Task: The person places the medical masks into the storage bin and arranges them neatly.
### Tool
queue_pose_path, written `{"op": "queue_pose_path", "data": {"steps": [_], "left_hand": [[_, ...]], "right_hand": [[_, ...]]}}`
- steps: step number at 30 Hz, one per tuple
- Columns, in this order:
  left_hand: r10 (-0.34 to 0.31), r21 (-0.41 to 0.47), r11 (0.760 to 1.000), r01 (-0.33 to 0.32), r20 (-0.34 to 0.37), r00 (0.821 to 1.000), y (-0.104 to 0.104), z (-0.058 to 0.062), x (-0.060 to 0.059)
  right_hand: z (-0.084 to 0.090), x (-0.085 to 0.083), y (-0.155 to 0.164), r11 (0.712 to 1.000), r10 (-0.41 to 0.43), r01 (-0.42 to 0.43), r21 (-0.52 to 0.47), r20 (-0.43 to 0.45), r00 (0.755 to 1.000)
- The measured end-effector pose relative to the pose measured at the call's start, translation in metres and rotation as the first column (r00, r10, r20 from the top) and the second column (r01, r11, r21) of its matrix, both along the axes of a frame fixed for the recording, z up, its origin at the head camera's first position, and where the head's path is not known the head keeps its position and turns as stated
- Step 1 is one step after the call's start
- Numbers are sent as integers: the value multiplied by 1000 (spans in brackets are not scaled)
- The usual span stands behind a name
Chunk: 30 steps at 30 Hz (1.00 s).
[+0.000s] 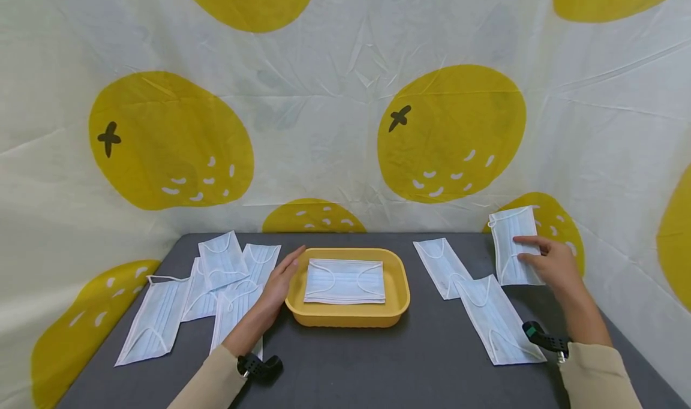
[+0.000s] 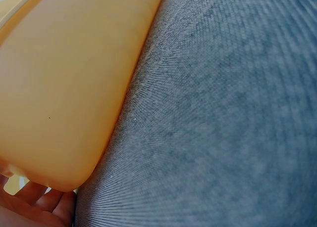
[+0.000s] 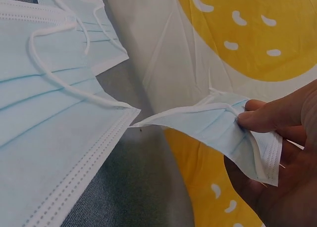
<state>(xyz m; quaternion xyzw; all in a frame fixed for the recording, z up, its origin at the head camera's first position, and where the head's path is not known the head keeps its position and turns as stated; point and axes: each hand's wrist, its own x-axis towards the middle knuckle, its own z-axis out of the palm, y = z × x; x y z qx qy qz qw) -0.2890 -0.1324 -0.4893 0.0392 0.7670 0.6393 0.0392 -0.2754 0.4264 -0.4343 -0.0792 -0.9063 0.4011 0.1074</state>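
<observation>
My right hand pinches a pale blue face mask between thumb and fingers at the back right of the table. The mask is lifted at that edge and bends in the right wrist view, its white ear loop running along it. My left hand rests against the left side of a yellow tray, fingers fairly straight along the rim. Its fingertips show at the tray's end in the left wrist view. A neat stack of face masks lies inside the tray.
Two more masks lie right of the tray, a farther mask and a nearer mask. Several overlapping masks spread to its left, beside and under my left forearm. A fruit-patterned curtain hangs behind the dark table.
</observation>
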Motion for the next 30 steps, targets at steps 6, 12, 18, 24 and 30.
{"op": "queue_pose_path", "data": {"steps": [6,12,18,24,30], "left_hand": [[-9,11,1000,9,5,1000,0,1,0],[-17,7,1000,17,3,1000,0,3,2],[-13,7,1000,12,11,1000,0,2,1],[-4,0,1000,4,12,1000,1,2,1],[-14,0,1000,14,4,1000,0,1,1]], "right_hand": [[5,3,-6,999,30,-29,29,-12,999],[13,4,-12,996,65,-61,68,-59,996],[22,5,-22,990,97,-87,111,-89,991],[36,8,-41,987,120,-106,121,-120,985],[47,13,-58,979,172,-149,136,-170,970]]}}
